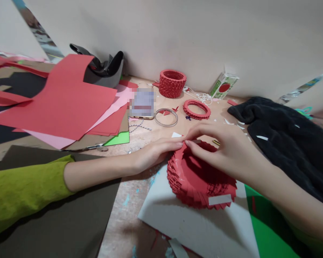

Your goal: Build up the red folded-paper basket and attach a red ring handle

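A round red folded-paper bowl point(193, 179) stands in front of me, its zigzag wall built of overlapping folds. At the far left of its rim, my left hand point(158, 152) grips the edge with its fingertips; its thumb is mostly hidden. My right hand point(220, 143) reaches across the opening, thumb and forefinger pinched at the same spot on the rim. Whether a small piece lies between those fingertips, I cannot tell. A white strip point(220, 199) sticks to the front of the bowl. Beneath it lies a white board point(177, 224).
Behind stand a red paper cylinder point(172, 84), a red paper ring point(196, 109), a metal-looking hoop point(166, 118), a phone point(142, 104) and a drink carton point(224, 86). Red sheets point(61, 100) pile up at left. Dark cloth point(288, 143) lies at right, near green paper point(269, 229).
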### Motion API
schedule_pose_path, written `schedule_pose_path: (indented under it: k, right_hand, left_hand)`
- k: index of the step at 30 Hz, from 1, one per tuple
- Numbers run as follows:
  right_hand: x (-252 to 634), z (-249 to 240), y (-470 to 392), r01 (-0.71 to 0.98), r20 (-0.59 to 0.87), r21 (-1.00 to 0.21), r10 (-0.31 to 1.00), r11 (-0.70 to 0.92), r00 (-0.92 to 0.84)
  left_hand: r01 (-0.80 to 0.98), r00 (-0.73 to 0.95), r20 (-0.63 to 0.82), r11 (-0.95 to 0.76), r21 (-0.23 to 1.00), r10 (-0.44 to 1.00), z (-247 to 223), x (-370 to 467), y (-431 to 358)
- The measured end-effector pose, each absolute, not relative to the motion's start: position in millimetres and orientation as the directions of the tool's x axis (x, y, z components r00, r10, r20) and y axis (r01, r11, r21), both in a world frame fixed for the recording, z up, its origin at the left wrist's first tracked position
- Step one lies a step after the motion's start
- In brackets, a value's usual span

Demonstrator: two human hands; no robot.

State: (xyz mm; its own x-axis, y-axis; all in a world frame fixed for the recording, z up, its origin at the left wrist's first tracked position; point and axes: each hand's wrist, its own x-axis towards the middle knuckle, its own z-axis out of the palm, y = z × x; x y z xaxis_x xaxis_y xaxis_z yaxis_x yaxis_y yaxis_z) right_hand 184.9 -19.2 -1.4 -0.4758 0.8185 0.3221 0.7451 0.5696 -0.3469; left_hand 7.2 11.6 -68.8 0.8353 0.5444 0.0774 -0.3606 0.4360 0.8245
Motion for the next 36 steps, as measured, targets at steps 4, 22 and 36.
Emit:
schedule_pose_path:
  k: [4,22,36]
  right_hand:
    - [185,-3,-21,0.756,0.364,-0.256,0.784,0.603,-0.502]
    - [198,6,-14,0.691,0.318,-0.175,0.705,0.701,-0.634]
    - [202,1,-11,0.596,0.267,0.113,0.554,0.795,-0.789]
  left_hand:
    - [-0.337,0.831,0.043,0.441,0.832,0.554,-68,6,12]
    - [-0.333,0.834,0.034,0.454,0.826,0.550,-69,7,12]
    - [-0.332,0.844,0.056,0.438,0.835,0.533,-69,7,12]
